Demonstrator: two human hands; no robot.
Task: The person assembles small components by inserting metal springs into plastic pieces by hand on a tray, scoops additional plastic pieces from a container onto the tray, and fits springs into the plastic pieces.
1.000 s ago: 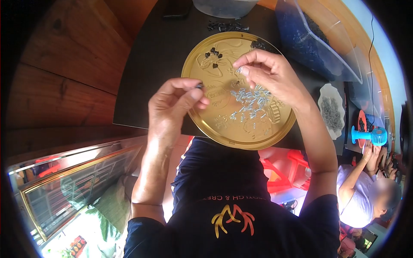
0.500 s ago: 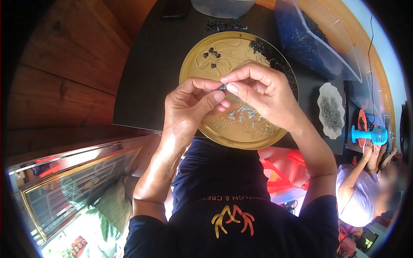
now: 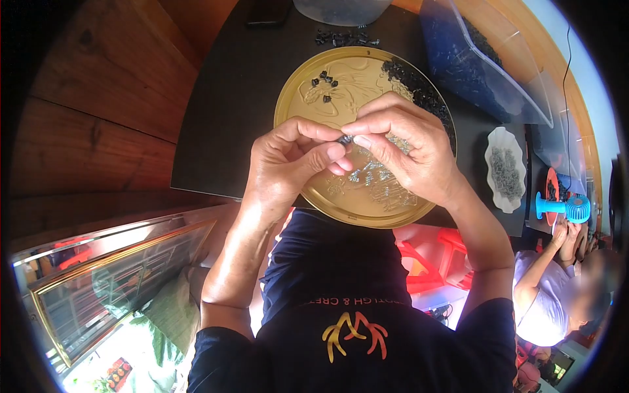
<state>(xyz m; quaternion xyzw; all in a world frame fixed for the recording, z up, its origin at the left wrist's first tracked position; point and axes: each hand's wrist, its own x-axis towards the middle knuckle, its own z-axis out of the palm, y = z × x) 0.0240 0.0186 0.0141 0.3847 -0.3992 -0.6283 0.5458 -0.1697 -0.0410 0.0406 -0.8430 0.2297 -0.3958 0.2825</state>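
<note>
Over a round gold tray my two hands meet. My left hand pinches a small black plastic part between thumb and fingers. My right hand has its thumb and forefinger closed at the same part; whether a tiny spring sits between them is too small to tell. On the tray below lie small metal springs, partly hidden by my right hand. Several black parts lie at the tray's upper left, and a heap of black pieces lines its upper right.
Beyond the tray, more black pieces lie on the dark table. A clear bin stands at the right back, near a white dish of springs. Farther right, another person sits near a blue fan.
My right thumb and forefinger have shifted slightly right along the black part. Otherwise my left hand keeps its pinch and the tray's contents look the same.
</note>
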